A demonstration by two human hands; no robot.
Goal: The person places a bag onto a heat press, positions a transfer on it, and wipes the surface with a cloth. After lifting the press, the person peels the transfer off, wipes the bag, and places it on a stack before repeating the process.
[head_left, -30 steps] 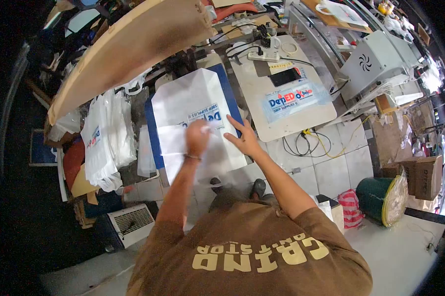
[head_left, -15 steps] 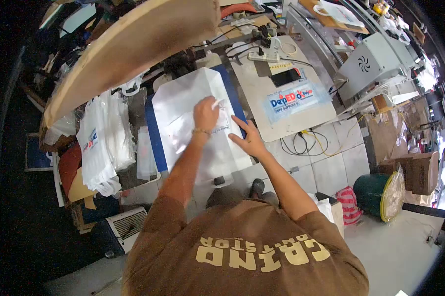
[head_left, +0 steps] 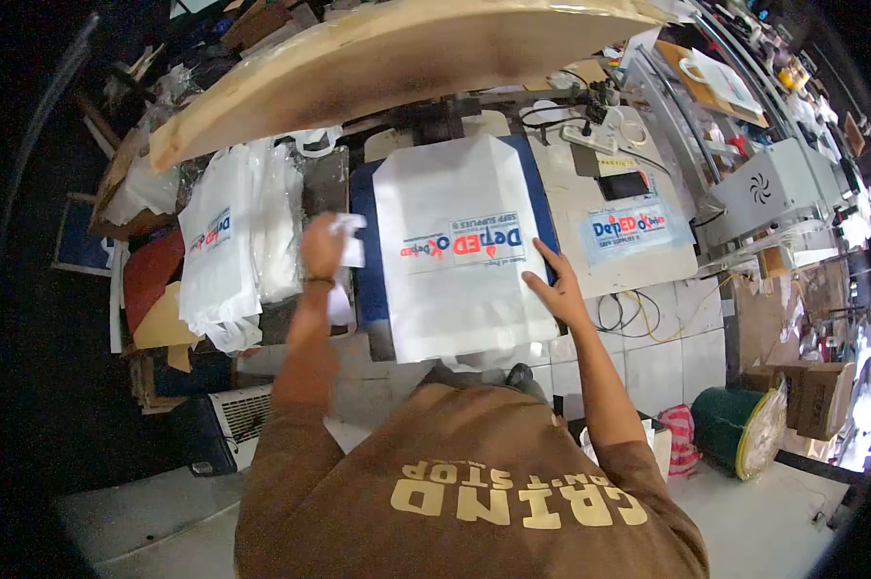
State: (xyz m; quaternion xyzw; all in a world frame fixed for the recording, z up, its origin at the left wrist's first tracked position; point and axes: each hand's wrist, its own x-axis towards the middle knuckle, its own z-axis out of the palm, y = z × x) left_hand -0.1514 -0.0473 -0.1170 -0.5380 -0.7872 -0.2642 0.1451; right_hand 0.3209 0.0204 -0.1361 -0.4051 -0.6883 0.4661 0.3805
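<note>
A flat white bag [head_left: 455, 309] lies on a blue pad [head_left: 366, 241], with a red and blue DepED print across its middle. Off the bag's left side, my left hand [head_left: 322, 249] is closed around a crumpled, blurred white sheet [head_left: 353, 246] that looks like thin film or paper. My right hand [head_left: 561, 288] rests at the bag's right edge, thumb and fingers apart, holding nothing.
Left of the pad sit stacked white printed bags [head_left: 223, 241]. To the right, a pale board [head_left: 667, 261] carries a printed film [head_left: 628, 228], a dark phone [head_left: 625, 186] and a power strip [head_left: 590, 138]. A large curved wooden panel [head_left: 407, 58] overhangs the back.
My left hand has moved left from over the bag, taking the white sheet with it. The DepED print now shows uncovered. My right hand stays by the bag's right edge; the view has shifted.
</note>
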